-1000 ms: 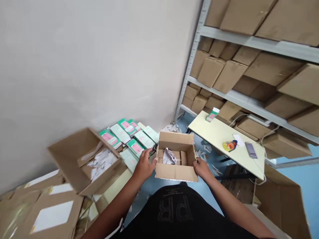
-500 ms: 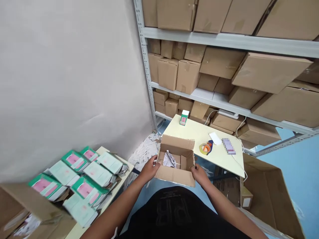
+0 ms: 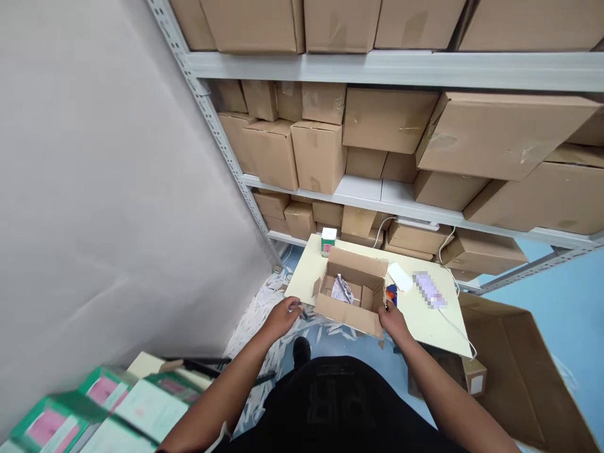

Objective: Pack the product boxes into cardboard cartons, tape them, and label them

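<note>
An open cardboard box [image 3: 349, 314] rests on the pale table [image 3: 425, 327], tilted a little, with crumpled paper [image 3: 342, 289] inside. My right hand [image 3: 394, 323] is closed on the box's right front corner. My left hand [image 3: 282, 318] is off the box, its fingers curled at the table's front left edge. Behind the right side of the box, a tape dispenser [image 3: 392, 294] is mostly hidden. Beyond the box's far left corner stands a small green and white carton [image 3: 328, 241].
A white card [image 3: 399, 277] and a phone-like item [image 3: 429, 289] with a cable lie on the table. Shelves [image 3: 358, 66] of cardboard boxes rise behind. Green-and-pink cartons [image 3: 101, 389] sit at lower left. Paper strips [image 3: 255, 318] cover the floor; a large open carton [image 3: 519, 365] stands right.
The box has moved forward and right onto the table, partly covering the tape dispenser. My left hand has let go of it and shifted to the table's edge. The view has turned right.
</note>
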Demonstrator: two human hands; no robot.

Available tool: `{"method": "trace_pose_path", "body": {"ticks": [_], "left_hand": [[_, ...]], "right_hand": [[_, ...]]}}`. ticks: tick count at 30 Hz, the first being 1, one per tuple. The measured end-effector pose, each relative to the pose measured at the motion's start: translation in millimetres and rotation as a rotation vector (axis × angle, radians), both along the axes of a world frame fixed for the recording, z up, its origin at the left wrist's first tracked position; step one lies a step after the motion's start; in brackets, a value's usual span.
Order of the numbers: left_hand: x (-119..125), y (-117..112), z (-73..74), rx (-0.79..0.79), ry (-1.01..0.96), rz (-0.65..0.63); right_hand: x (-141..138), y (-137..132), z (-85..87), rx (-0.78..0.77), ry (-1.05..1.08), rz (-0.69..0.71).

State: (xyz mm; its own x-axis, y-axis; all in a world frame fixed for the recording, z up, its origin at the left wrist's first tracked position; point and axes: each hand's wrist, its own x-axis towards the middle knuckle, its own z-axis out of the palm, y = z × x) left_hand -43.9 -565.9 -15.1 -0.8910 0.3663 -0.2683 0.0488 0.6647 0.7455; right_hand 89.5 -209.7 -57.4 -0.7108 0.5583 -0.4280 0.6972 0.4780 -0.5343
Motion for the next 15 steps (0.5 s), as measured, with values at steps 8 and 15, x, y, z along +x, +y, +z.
{"method": "trace_pose_path", "body": {"ticks": [8,15], "left_hand": [[-119.9,13.7,-16.6,-0.018,0.01,-0.268],[-196.9,56.1,-1.8,-0.079,0.054,-0.282]], "right_hand": [[-54.5,-7.2,9.9,0.039,-0.065,-0.159],[-70.6,-0.8,14.6,-0.016,-0.074,-0.146]]}}
